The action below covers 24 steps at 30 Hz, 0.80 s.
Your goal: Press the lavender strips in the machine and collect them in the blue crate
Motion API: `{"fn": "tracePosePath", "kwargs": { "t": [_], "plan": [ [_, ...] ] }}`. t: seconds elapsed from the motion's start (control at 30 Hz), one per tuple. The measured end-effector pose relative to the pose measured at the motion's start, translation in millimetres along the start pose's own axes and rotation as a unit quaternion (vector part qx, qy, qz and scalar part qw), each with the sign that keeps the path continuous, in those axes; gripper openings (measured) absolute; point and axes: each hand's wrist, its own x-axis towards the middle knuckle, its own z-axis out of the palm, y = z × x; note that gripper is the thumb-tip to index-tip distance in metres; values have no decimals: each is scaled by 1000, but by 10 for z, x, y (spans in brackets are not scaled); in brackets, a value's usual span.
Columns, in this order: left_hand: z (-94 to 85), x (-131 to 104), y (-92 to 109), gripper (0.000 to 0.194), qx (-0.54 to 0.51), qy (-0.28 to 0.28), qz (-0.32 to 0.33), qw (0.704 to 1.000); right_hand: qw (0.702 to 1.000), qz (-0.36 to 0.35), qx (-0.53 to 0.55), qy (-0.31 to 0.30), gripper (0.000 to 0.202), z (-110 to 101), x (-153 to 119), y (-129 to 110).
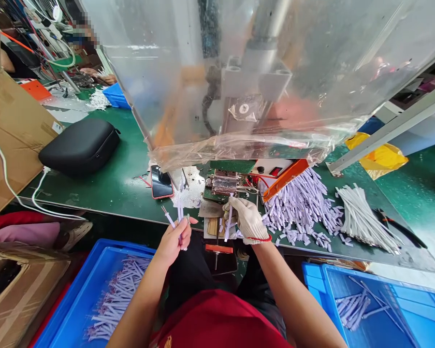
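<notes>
Head view: at the worktop's [94,191] near edge, the left hand [174,240] grips lilac strips [170,220]; the gloved right hand [247,218] pinches another strip [228,229], best held straight.

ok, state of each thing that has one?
Left hand: bare, holding pale strips
Right hand: gloved, holding a strip
Black case: closed
Phone: face up, screen dark
Lower left blue bin: uncovered, holds strips
Lower right blue bin: uncovered, holds strips
Red switch: unclear
Pliers: opening unclear
</notes>
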Motion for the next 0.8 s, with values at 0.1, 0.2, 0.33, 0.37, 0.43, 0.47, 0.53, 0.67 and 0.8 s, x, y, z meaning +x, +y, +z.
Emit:
{"fn": "tracePosePath", "kwargs": {
  "t": [0.1,0.2,0.33,0.37,0.43,0.47,0.53,0.67,0.8],
  "plan": [
    [60,-29,85,34,-24,-21,-13,999,1000,1,4,1,44,6,2,5],
    [118,-37,109,38,-28,-30,-20,999,1000,-2,11,5,45,19,7,8],
    [158,-84,75,40,-28,-34,-33,998,1000,-8,24,11,43,34,17,-6],
    [156,-105,62,40,-29,-34,-33,998,1000,-9,27,12,42,37,20,-11],
    [135,-152,34,38,-32,-34,-30,998,999,-11,30,14,43,46,23,-22],
    [117,-175,20,38,-36,-34,-28,998,999,-12,30,15,43,53,23,-27],
    [73,-221,-7,37,-43,-31,-26,998,999,-16,31,17,44,73,21,-39],
    [-19,-311,-38,36,-50,-15,-26,998,999,-25,30,15,44,111,-15,-86],
    [-17,-424,4,36,-33,5,-17,999,999,-41,27,-7,41,110,-183,-167]
  ]
}}
